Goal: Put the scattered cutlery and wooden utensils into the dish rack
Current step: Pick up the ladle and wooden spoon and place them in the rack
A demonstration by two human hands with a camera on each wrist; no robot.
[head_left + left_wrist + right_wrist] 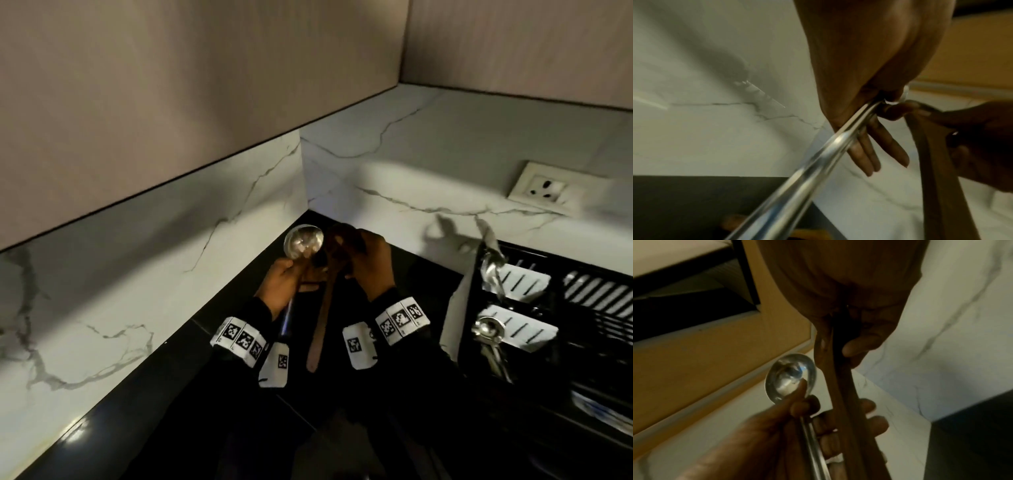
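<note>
My left hand (297,274) pinches the handle of a steel ladle (303,244) just under its round bowl, held up above the black counter near the corner. In the left wrist view thumb and forefinger pinch the ladle handle (807,170) while the other fingers (869,155) lie straight. My right hand (361,255) grips a dark wooden spoon (318,325) near its head, the handle hanging down between my wrists. In the right wrist view the wooden spoon (840,386) runs beside the ladle bowl (791,378). The black dish rack (582,346) stands to the right.
White slotted cutlery holders (520,282) on the rack's left side hold steel spoons (486,329). Marble walls meet in a corner (303,178) just behind my hands. A wall socket (548,188) sits above the rack. Black counter (164,411) stretches toward me.
</note>
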